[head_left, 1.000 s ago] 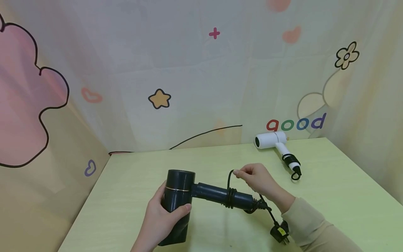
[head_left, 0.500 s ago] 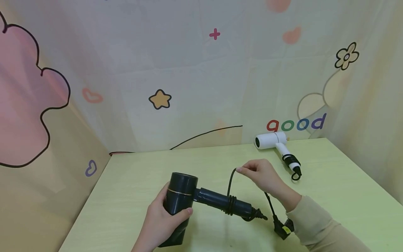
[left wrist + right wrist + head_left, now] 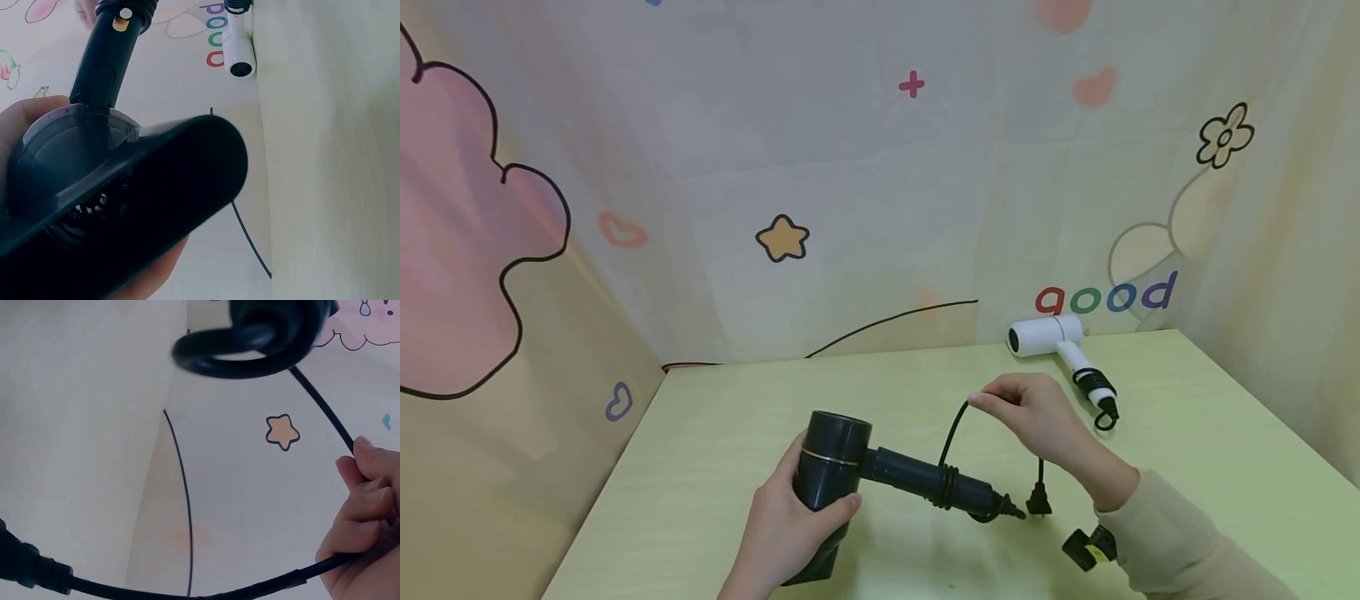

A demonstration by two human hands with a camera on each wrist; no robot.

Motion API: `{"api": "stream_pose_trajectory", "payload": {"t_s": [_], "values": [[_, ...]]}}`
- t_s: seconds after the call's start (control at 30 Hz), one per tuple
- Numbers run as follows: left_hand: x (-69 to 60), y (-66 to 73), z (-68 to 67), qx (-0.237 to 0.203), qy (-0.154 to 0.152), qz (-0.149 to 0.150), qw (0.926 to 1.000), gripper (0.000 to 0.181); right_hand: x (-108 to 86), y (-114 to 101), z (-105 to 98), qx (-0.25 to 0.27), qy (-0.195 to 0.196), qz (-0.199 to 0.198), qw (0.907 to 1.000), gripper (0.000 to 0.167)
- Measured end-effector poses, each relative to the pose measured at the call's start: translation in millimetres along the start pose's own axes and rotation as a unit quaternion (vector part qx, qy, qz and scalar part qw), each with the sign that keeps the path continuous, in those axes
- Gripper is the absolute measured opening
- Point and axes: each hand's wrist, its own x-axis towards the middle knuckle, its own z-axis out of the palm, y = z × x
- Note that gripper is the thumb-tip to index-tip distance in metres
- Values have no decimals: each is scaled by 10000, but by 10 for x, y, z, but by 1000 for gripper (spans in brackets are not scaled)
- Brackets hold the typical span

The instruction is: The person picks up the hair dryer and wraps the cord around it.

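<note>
My left hand (image 3: 790, 521) grips the barrel of a black hair dryer (image 3: 831, 467), fingers behind and thumb in front. The dryer's handle points right, with black cord (image 3: 950, 487) wound round it. In the left wrist view its flat nozzle (image 3: 181, 175) fills the lower left. My right hand (image 3: 1033, 417) pinches the cord between thumb and fingers, above the handle. A stretch of cord rises from the coils to those fingertips. From below the hand hangs the plug (image 3: 1039, 500), prongs down. In the right wrist view the cord (image 3: 322, 403) passes through the curled fingers.
A white hair dryer (image 3: 1045, 336), its black cord wrapped round the handle, lies at the back right of the pale green table (image 3: 737, 417). Behind stands a printed curtain (image 3: 850, 167). A small black block with a yellow label (image 3: 1086, 547) sits by my right cuff.
My right hand has moved right and slightly up with the cord, lengthening the stretch above the handle. The plug has swung left and up. The black dryer's handle dips a little lower.
</note>
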Motion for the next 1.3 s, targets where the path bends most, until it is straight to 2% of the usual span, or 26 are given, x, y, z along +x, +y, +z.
{"api": "stream_pose_trajectory", "payload": {"t_s": [0.27, 0.47, 0.73, 0.93, 1.3], "values": [[14, 1, 15, 128, 91, -38, 9999, 96, -71, -187, -45, -179, 52, -231, 9996, 19], [25, -1, 37, 239, 268, -52, 9993, 92, -153, -323, -4, -282, 171, -761, 9966, 13], [45, -9, 48, 296, 635, 25, 9975, 89, -278, -472, 97, -278, 253, -1520, 9877, 4], [64, -14, 52, 323, 815, 51, 9961, 91, -327, -514, 154, -258, 214, -1652, 9857, 4], [104, -1, 44, 267, 1511, 401, 9873, 89, -394, -543, 237, -191, 257, -1867, 9819, 6]]}}
